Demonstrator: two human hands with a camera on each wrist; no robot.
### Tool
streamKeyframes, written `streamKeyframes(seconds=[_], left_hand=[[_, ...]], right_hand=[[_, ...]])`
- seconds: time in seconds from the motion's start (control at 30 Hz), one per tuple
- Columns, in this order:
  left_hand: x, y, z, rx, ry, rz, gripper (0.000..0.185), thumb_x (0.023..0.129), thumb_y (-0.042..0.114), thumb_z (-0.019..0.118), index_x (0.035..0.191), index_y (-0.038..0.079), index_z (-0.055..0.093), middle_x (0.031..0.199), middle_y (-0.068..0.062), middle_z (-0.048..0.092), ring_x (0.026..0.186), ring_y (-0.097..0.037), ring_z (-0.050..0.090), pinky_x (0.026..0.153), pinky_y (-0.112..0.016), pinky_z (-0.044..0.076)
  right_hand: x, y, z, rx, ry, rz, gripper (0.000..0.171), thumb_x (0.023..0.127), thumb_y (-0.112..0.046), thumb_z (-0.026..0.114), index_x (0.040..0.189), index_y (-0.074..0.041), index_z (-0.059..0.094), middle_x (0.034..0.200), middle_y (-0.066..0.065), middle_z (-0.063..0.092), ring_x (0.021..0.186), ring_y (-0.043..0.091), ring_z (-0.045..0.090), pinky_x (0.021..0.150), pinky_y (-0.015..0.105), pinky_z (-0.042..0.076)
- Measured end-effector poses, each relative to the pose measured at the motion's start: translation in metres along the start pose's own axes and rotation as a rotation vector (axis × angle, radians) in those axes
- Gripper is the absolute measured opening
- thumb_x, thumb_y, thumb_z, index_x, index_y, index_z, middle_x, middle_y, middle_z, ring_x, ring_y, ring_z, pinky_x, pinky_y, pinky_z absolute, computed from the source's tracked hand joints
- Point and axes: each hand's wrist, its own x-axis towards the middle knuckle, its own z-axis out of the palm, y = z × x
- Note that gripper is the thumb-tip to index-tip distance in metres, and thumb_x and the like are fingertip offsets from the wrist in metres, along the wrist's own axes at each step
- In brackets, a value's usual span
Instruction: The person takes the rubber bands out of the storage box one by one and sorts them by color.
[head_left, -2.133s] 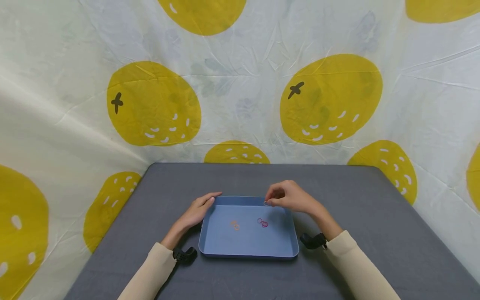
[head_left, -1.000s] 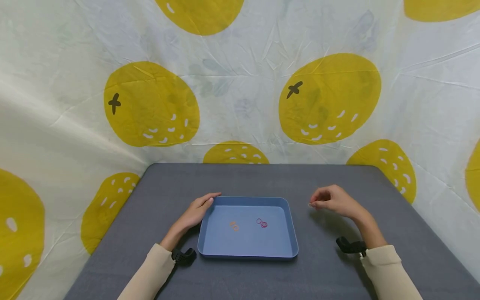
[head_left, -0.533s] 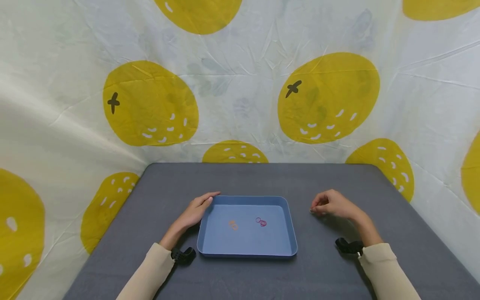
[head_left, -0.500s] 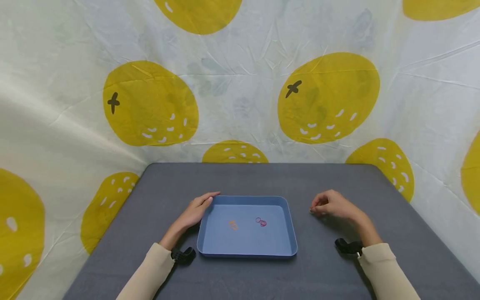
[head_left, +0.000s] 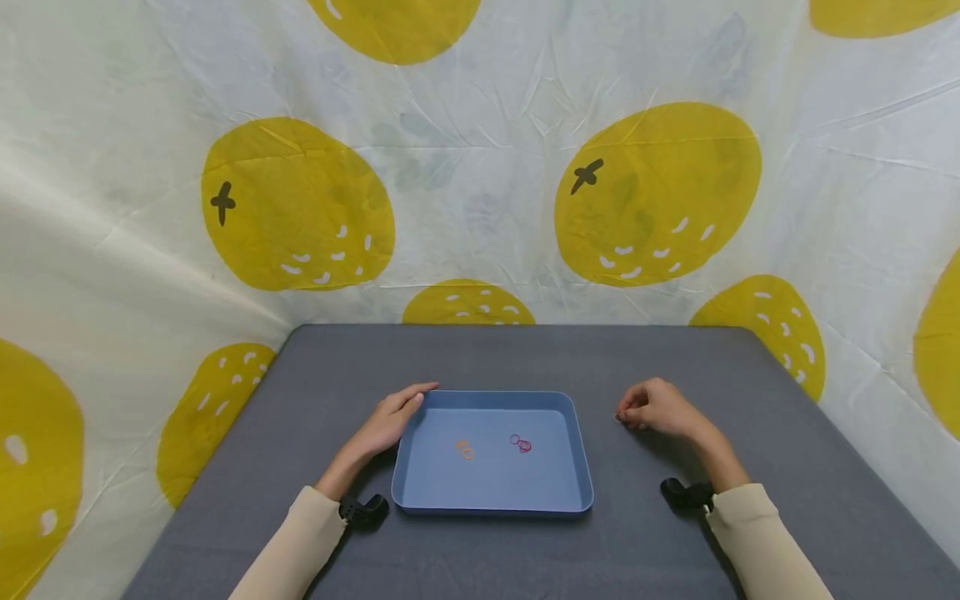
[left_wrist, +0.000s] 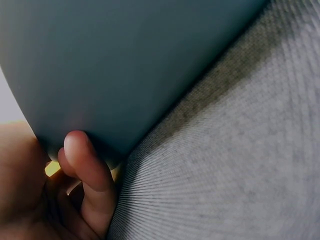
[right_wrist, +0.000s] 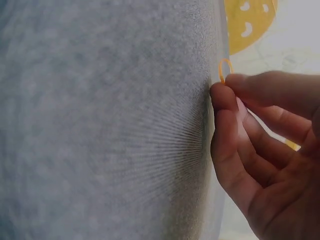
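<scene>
A blue tray lies mid-table with two orange bands and a few red bands on its floor. My left hand rests with straight fingers on the tray's far left corner. In the left wrist view a fingertip touches the tray wall. My right hand hovers low over the grey table, right of the tray. It pinches a small yellow-orange band between thumb and forefinger. In the head view that band is too small to make out.
A cloth backdrop with yellow fruit prints hangs close behind the table and on both sides. Black wrist cameras sit by both cuffs. Bare grey table surface lies to the right of the tray and behind it.
My right hand has left the tray's far edge, moved right with a band in its pinch, and sunk close to the table. The left hand has stayed put.
</scene>
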Motion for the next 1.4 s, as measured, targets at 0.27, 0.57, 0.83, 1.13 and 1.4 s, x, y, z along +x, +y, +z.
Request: streamKeyframes(seconds=[0.27, 0.57, 0.83, 1.13, 1.4], left_hand=[[-0.001, 0.000, -0.001, -0.004, 0.002, -0.010, 0.042, 0.113, 0.031, 0.041, 0.152, 0.022, 0.053, 0.158, -0.006, 0.051, 0.150, -0.032, 0.043, 0.122, -0.058, 0.033], [-0.001, -0.001, 0.000, 0.004, 0.000, -0.003, 0.042, 0.113, 0.032, 0.042, 0.152, 0.022, 0.054, 0.157, -0.008, 0.052, 0.149, -0.033, 0.045, 0.121, -0.059, 0.034], [-0.003, -0.002, -0.002, 0.013, 0.004, -0.005, 0.042, 0.113, 0.033, 0.042, 0.152, 0.023, 0.054, 0.157, -0.006, 0.052, 0.149, -0.032, 0.044, 0.121, -0.058, 0.034], [-0.003, -0.004, -0.001, 0.013, 0.002, 0.006, 0.043, 0.113, 0.035, 0.041, 0.152, 0.023, 0.053, 0.158, -0.006, 0.052, 0.149, -0.032, 0.044, 0.121, -0.058, 0.035], [-0.003, -0.005, 0.000, 0.004, -0.007, 0.016, 0.044, 0.113, 0.034, 0.041, 0.153, 0.020, 0.053, 0.158, -0.009, 0.051, 0.149, -0.035, 0.044, 0.120, -0.061, 0.034]], right_hand=[[0.002, -0.003, 0.003, -0.025, 0.050, 0.007, 0.008, 0.089, 0.001, 0.069, 0.088, 0.002, 0.077, 0.078, 0.007, 0.075, 0.066, 0.012, 0.066, 0.058, 0.024, 0.055], [0.002, -0.002, 0.007, -0.039, 0.066, 0.010, 0.005, 0.088, -0.002, 0.074, 0.086, -0.001, 0.078, 0.076, 0.005, 0.075, 0.064, 0.009, 0.063, 0.057, 0.023, 0.053], [0.001, -0.003, 0.012, -0.026, 0.058, 0.052, 0.004, 0.087, -0.002, 0.074, 0.087, 0.000, 0.078, 0.077, 0.007, 0.075, 0.065, 0.012, 0.064, 0.057, 0.025, 0.054], [-0.001, -0.006, 0.015, -0.047, 0.085, 0.061, 0.007, 0.089, -0.003, 0.073, 0.088, 0.001, 0.078, 0.078, 0.008, 0.075, 0.065, 0.012, 0.063, 0.057, 0.025, 0.053], [-0.004, -0.008, 0.015, 0.006, 0.082, 0.084, 0.009, 0.092, -0.003, 0.072, 0.092, 0.004, 0.078, 0.082, 0.012, 0.077, 0.069, 0.013, 0.066, 0.060, 0.027, 0.057]])
